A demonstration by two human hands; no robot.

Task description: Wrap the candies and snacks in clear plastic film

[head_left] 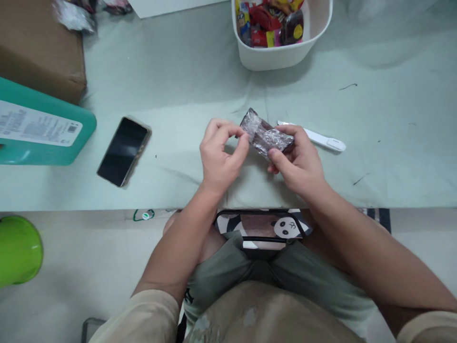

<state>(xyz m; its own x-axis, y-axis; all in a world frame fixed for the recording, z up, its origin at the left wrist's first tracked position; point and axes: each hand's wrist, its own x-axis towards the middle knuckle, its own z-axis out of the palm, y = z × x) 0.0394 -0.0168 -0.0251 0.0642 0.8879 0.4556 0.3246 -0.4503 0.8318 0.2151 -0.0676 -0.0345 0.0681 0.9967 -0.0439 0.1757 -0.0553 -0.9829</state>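
A dark item in clear, crinkled plastic wrap (266, 136) is held over the table near its front edge. My right hand (298, 157) grips its right end, thumb on top and fingers beneath. At its left side, my left hand (224, 152) pinches with thumb and forefinger at the edge of the wrap; whatever lies between those fingertips is too small to make out. Just behind my right hand, a white utility-knife-like tool (326, 140) lies on the table, partly covered by the fingers.
A white bin (274, 57) of wrapped snacks stands at the back. Leftward are a phone (124, 151), a teal container (76, 128) and a cardboard box (43, 52). A green bucket (19, 250) is on the floor; a panda-print bag (262, 226) rests at my lap.
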